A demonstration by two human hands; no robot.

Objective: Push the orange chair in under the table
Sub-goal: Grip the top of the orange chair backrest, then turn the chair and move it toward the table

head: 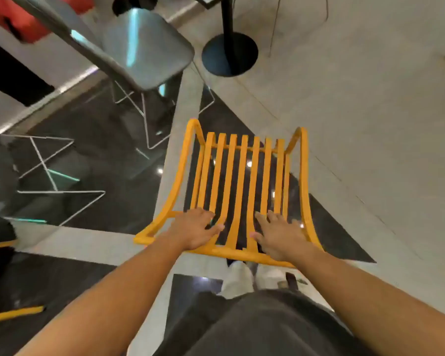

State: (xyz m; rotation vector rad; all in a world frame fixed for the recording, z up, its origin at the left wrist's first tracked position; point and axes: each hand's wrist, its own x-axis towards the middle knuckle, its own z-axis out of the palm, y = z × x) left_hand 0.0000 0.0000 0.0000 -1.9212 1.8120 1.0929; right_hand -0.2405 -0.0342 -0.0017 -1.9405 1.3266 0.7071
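Observation:
The orange chair (238, 176), made of slats, stands right in front of me on the tiled floor, seen from above and behind. My left hand (198, 231) lies on the left part of its backrest near the top rail, with fingers curled between the slats. On the right part, my right hand (278, 236) holds the backrest the same way. The table shows only as a dark top corner (208, 1), a black post (226, 16) and a round black foot (229, 53), well beyond the chair's front edge.
A grey chair (144, 47) on thin wire legs stands to the front left. More wire-legged frames (49, 170) are at the left. Parts of other orange chairs (13, 313) show at the lower left. My feet (252, 276) are just behind the chair.

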